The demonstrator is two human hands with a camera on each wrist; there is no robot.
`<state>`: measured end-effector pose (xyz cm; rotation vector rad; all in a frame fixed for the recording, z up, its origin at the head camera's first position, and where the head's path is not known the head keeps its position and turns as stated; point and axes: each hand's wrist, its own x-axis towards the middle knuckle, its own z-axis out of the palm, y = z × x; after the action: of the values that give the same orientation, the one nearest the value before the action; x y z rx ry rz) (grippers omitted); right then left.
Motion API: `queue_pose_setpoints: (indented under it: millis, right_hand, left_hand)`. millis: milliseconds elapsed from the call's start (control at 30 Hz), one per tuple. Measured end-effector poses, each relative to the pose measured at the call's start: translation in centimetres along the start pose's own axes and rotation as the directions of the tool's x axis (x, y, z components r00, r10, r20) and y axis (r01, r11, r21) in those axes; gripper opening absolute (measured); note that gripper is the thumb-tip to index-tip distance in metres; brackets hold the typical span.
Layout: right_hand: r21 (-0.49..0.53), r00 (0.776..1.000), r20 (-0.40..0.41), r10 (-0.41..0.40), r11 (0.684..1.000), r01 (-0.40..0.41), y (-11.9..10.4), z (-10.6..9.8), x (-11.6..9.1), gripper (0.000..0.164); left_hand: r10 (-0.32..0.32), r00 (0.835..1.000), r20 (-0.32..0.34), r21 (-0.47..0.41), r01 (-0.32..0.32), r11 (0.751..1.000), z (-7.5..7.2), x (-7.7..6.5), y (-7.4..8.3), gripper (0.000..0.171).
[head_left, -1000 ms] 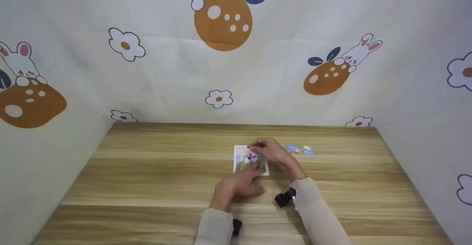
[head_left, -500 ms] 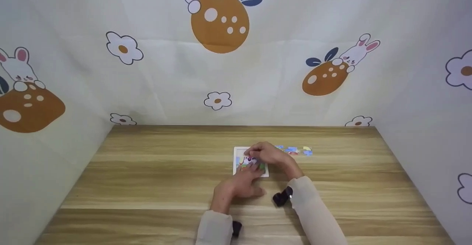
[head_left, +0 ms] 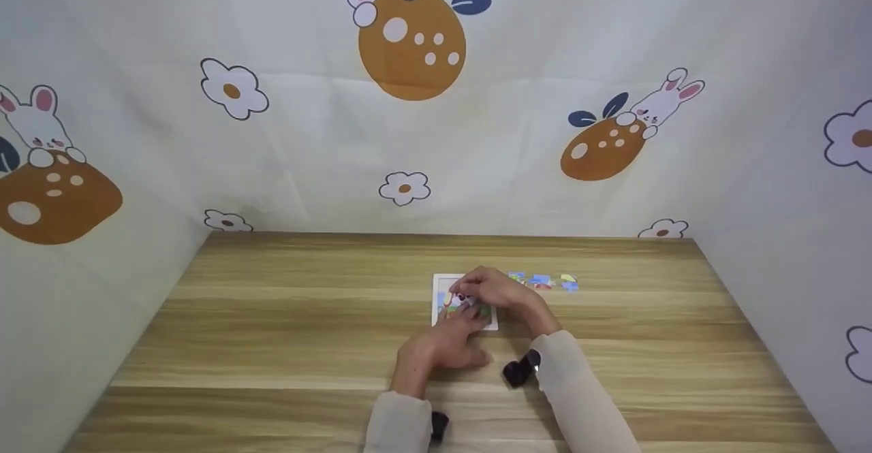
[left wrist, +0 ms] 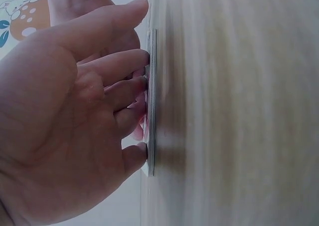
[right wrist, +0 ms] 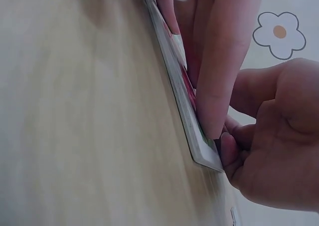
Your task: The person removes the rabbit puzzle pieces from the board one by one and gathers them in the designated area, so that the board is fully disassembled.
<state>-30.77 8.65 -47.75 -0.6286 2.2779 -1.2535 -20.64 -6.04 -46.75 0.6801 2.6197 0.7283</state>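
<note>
Lying flat near the middle of the light wooden worktop [head_left: 272, 317], slightly toward its right edge, a white-framed colourful picture puzzle board [head_left: 443, 283] is pressed by both hands. The left hand [head_left: 443, 344] is spread, its fingertips [left wrist: 142, 153] resting on the board. The right hand [head_left: 501, 289] is curled over the board, fingertips down; whether a piece is pinched cannot be told. Loose coloured puzzle pieces [head_left: 545, 280] are seen just beside it, toward the right edge.

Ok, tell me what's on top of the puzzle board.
On the puzzle board lie colourful fitted pieces, with the left hand fingers pressing them and the right hand over its far side. What lies under the hands is covered.
</note>
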Motion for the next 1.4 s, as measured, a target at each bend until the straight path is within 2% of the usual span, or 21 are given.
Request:
queue_pose_setpoints:
  millis: [167, 300, 533, 800, 1167, 1400]
  right_hand:
    - [0.065, 1.000, -0.017, 0.018, 0.998, -0.017, 0.4, -0.2, 0.0, 0.029]
    - [0.069, 0.999, -0.019, 0.032, 0.997, -0.031, 0.6, -0.3, 0.0, 0.026]
    - [0.088, 0.999, -0.042, 0.019, 0.996, -0.015, 0.4, -0.1, -0.2, 0.018]
    - [0.186, 0.987, -0.141, 0.077, 0.981, -0.050, 0.1, 0.8, -0.1, 0.010]
    - [0.165, 0.977, -0.186, 0.103, 0.984, -0.072, -0.3, 1.2, 0.0, 0.007]
    - [0.145, 0.976, -0.199, 0.084, 0.988, -0.055, -0.3, 1.3, -0.1, 0.007]
  left_hand:
    - [0.007, 1.000, -0.006, 0.010, -0.007, 1.000, 0.0, 0.0, 0.0, 0.068]
    - [0.000, 1.000, 0.008, 0.013, 0.000, 1.000, 0.0, 0.1, 0.0, 0.069]
    - [-0.040, 0.998, 0.045, -0.032, 0.041, 0.999, -0.1, 0.0, -0.1, 0.069]
    - [-0.019, 0.999, 0.036, -0.011, 0.019, 1.000, -0.1, 0.1, -0.1, 0.068]
    - [-0.004, 1.000, 0.028, 0.000, 0.004, 1.000, -0.2, 0.1, -0.2, 0.068]
    - [-0.024, 0.999, 0.040, -0.038, 0.025, 0.999, -0.1, -0.1, -0.2, 0.068]
